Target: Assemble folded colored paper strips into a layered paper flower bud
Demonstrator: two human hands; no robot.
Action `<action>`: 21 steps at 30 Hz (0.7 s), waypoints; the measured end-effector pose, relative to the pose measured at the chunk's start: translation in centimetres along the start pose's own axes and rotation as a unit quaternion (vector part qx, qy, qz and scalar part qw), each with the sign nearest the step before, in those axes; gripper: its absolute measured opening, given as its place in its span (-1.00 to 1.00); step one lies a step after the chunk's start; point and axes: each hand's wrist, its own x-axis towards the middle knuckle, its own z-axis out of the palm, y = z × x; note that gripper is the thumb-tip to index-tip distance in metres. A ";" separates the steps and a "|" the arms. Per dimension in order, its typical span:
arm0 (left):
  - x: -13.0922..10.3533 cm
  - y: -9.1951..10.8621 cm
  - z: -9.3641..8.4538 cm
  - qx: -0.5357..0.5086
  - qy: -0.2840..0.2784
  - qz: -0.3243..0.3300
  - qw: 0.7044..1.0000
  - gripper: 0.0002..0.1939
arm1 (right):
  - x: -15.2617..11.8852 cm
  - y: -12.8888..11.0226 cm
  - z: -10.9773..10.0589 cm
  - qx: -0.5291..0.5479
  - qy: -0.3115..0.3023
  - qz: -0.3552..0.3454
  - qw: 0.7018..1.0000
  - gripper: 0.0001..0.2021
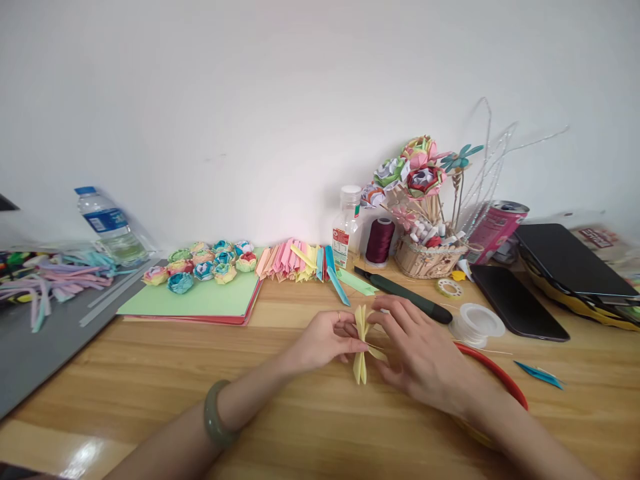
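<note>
A bundle of folded pale yellow paper pieces [361,370] stands upright above the table, pinched at its middle. My left hand [320,340] holds the bundle from the left between thumb and fingers, a ring on one finger. On the other side my right hand [417,350] has its fingers curled at the bundle, with a yellow paper piece [377,354] sticking out towards its thumb. Its fingertips are partly hidden behind the paper. A thin thread or wire shows near the bundle's middle.
Behind the hands lie a dark green craft knife [410,297], a row of folded paper strips [290,260] and paper flowers [204,269] on green sheets [200,303]. To the right are a white spool [480,323], a red ring-shaped object [500,373], a phone [520,303] and a flower basket [425,260].
</note>
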 end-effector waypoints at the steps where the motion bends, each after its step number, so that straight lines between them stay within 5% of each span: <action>1: 0.0 -0.1 0.1 0.002 -0.004 0.001 1.000 -0.52 | 0.0 0.0 0.1 -0.005 0.003 -0.003 1.000 -0.67; 6: 0.1 -0.5 0.5 -0.010 -0.024 0.038 0.999 -0.50 | 0.2 -0.5 0.7 -0.028 0.011 -0.008 1.000 -0.75; 13: 0.0 -0.2 0.5 0.005 -0.009 0.075 0.997 -0.53 | 0.5 -0.4 0.9 -0.088 0.099 -0.056 0.990 -0.77; 21: 0.1 -0.7 0.7 0.009 -0.003 0.068 0.998 -0.44 | 0.4 -0.2 1.2 -0.063 0.068 -0.056 0.994 -0.84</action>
